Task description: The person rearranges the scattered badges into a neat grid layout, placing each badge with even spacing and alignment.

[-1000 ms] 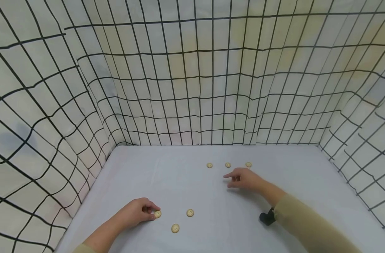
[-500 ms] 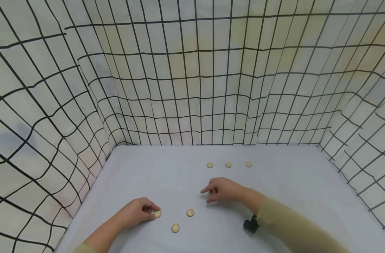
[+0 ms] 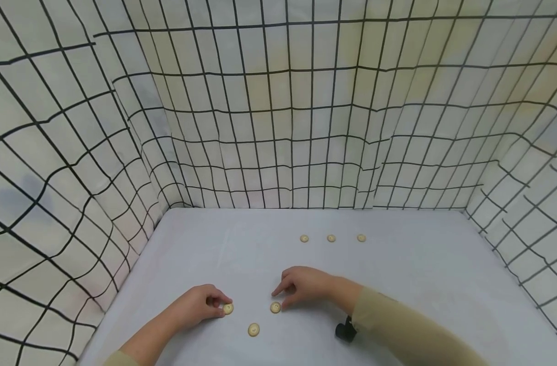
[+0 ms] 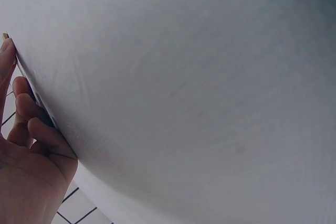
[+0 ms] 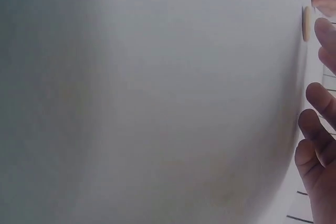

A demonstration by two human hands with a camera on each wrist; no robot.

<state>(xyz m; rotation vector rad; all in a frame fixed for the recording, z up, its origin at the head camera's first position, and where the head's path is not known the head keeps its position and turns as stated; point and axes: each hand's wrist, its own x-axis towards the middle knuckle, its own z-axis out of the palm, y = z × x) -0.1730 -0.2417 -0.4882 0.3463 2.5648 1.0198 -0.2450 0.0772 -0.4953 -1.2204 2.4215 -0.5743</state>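
My left hand (image 3: 200, 306) rests low at the left of the white table and pinches a round pale-yellow button (image 3: 228, 308) between thumb and index finger. In the left wrist view only the edge of that button (image 4: 6, 36) shows past the fingertips. Close to a second button (image 3: 275, 307), near the middle, is my right hand (image 3: 304, 286), thumb and index finger spread on either side of it. The right wrist view shows this button (image 5: 306, 23) lying flat, apart from the fingers. A third button (image 3: 254, 330) lies between the hands, nearer the front.
Farther back, three similar buttons form a row: a left one (image 3: 304, 238), a middle one (image 3: 331, 238) and a right one (image 3: 361, 238). White walls (image 3: 278, 122) with a black grid enclose the table (image 3: 205, 249) at the back and sides.
My right hand has moved left and toward the front, from near the back row to the middle button. The left hand stays in place, holding its button.
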